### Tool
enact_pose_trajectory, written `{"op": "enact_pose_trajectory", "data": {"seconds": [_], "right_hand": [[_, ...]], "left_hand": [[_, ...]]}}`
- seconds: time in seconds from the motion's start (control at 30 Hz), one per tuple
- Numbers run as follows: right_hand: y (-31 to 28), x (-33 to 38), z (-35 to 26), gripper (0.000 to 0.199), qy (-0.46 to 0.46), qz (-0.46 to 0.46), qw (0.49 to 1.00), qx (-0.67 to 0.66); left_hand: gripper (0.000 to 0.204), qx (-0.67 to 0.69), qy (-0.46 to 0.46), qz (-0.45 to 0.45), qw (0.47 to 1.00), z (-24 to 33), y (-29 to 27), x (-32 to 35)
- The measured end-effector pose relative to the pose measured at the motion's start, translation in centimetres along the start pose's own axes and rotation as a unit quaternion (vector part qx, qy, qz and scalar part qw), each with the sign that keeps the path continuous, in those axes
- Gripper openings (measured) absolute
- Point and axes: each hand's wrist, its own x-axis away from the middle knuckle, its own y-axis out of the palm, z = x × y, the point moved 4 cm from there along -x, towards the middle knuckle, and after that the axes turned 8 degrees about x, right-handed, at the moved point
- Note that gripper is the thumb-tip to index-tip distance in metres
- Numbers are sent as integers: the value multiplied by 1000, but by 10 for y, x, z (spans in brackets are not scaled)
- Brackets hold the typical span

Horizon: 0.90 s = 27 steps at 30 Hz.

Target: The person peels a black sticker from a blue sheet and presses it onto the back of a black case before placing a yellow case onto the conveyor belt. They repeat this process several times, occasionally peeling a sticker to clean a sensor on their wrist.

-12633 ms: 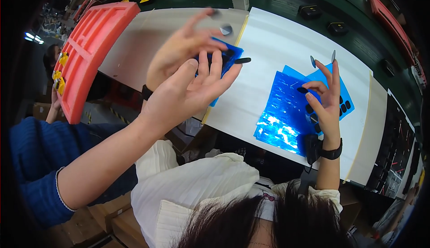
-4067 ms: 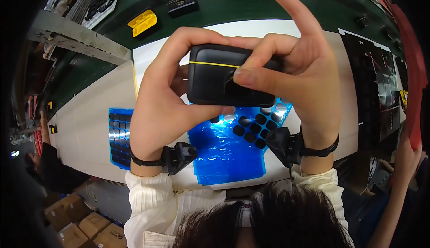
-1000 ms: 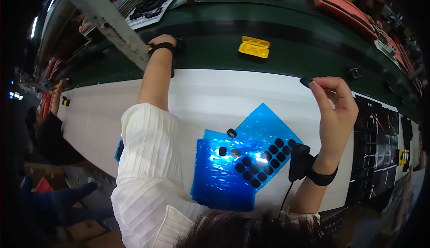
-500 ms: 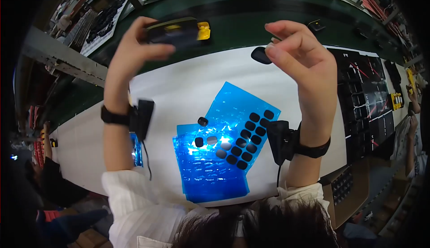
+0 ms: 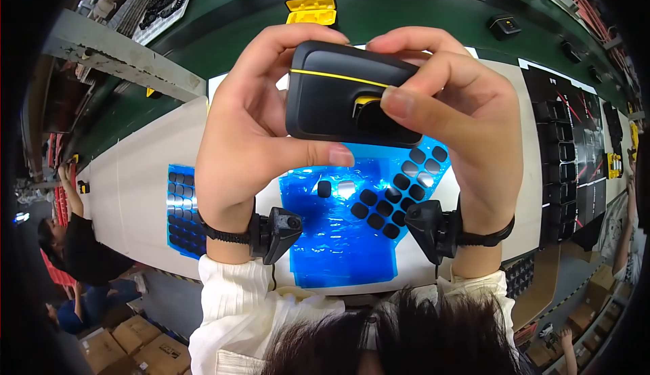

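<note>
Above the shiny blue sheet of black pads (image 5: 352,239), the left hand (image 5: 247,141) and right hand (image 5: 460,124) grip a black plastic case with a yellow stripe (image 5: 345,94), one right fingertip pressing a pad on while many pads still wait.

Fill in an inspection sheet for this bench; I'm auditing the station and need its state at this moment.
Surface: white worktable, beside a green conveyor belt.
Job's things: black rounded plastic case with a yellow stripe, held up in both hands; shiny blue backing sheet carrying small black rounded pads.
Clutter: second blue pad sheet at left; open yellow case on the belt.
Hands: left hand grips the case's left end; right hand presses a fingertip on its front.
Cables: thin lead below each black wrist-worn device.
Surroundings: seated person at far left; cardboard boxes on the floor.
</note>
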Motion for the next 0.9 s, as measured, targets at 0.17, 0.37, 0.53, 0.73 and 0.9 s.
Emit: {"op": "enact_pose_trajectory", "data": {"seconds": [0.17,0.37,0.53,0.73,0.9], "right_hand": [[4,0,0,6,-10,8,1000,14],[0,0,2,9,-28,11,999,34],[-1,-2,4,10,-72,-5,995,72],[16,4,-9,47,-159,81,969,168],[0,-3,5,66,78,-26,996,-36]], "left_hand": [[83,-19,14,4,1000,1,-1,2],[83,-18,9,12,1000,2,2,2],[82,-13,23,11,1000,1,0,1],[81,1,25,16,1000,6,2,5],[76,18,61,-29,998,2,1,0]]}}
